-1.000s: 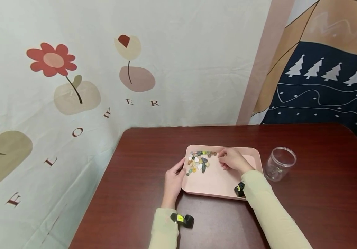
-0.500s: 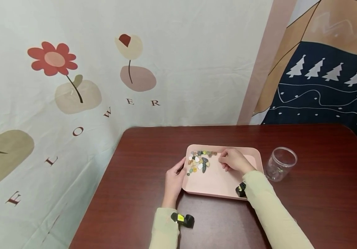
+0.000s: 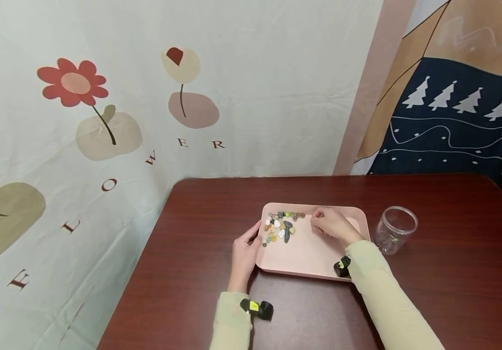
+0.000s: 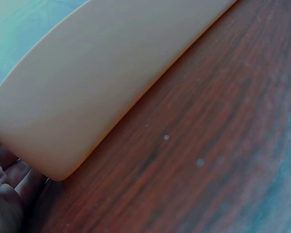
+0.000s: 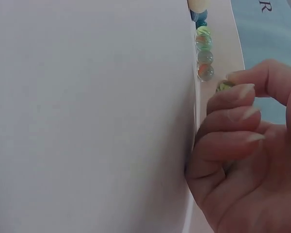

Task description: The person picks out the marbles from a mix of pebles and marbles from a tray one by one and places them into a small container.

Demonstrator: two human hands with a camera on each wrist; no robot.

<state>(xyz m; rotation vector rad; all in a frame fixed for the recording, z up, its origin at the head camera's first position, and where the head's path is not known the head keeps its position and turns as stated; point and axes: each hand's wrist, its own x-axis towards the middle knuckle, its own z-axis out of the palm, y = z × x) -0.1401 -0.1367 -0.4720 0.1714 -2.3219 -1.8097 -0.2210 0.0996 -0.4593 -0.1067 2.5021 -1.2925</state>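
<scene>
"Start from the head view. Where are your hands?"

"My left hand (image 3: pixel 244 255) is at the left side of the pink tray (image 3: pixel 308 260), touching its wall. My right hand (image 3: pixel 331 226) is over the tray's far part, fingers bent, just right of the end of the row of marbles (image 3: pixel 298 215). That row runs along the far wall; the mixed pebbles (image 3: pixel 287 236) lie nearer me, in the tray's left part. The clear jar (image 3: pixel 394 231) stands on the table (image 3: pixel 176 253), right of the tray."

"And the left wrist view?"

"Only a bit of my left hand shows, at the tray's corner. Whether those fingers pinch the wall or merely rest against it, I can't tell. Either way, I'd keep the pressure light and even, since a jolt could set the marbles rolling."

"Right wrist, then?"

"There I'm pinching one greenish glass marble (image 5: pixel 225 86) between my thumb and the nearest curled finger, my other fingers tucked in. It's just beside the row's last marble."

"How would you handle it well?"

"Glass is likely slippery, so a firm pinch without squeezing. To set it down cleanly, I'd get it right to the tray floor, part thumb and finger slowly, and keep my knuckles off the row."
</scene>
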